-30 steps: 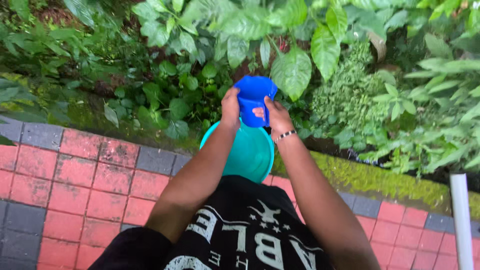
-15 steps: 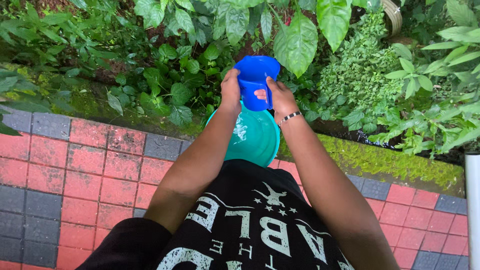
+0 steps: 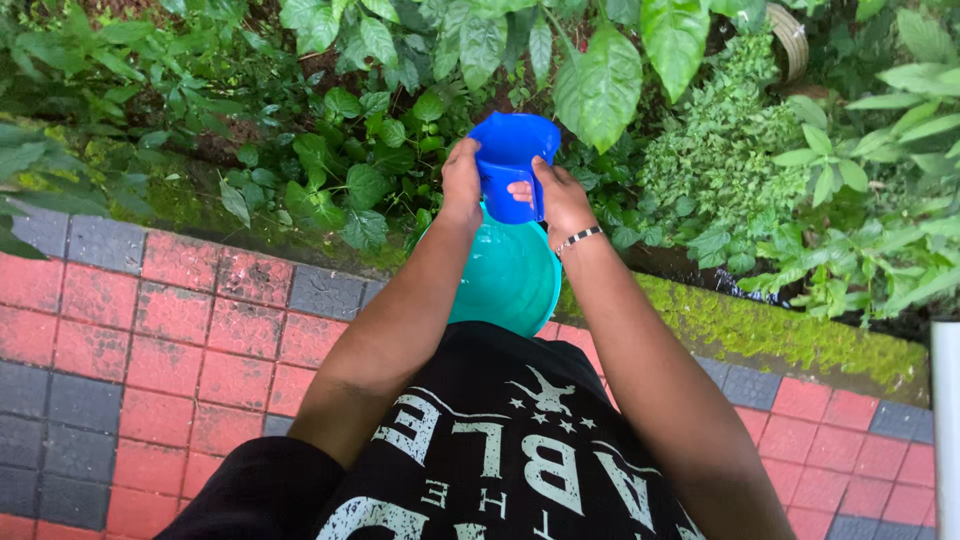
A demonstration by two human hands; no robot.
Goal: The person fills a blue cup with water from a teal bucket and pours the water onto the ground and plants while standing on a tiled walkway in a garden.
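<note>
Above a teal bucket, both hands are gripping a blue plastic mug tilted away toward the garden plants. Left hand is wrapping the mug's left side, while right hand, wearing a beaded bracelet, is clasping its right side near the handle. Beneath the bucket, red and grey paving bricks are lying beside a mossy kerb. At the right edge, a white pipe is standing.

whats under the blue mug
Directly under the blue mug, held by the left hand and right hand, sits a teal bucket on the brick paving. The mug and hands cover the bucket's far rim; its contents cannot be made out.
</note>
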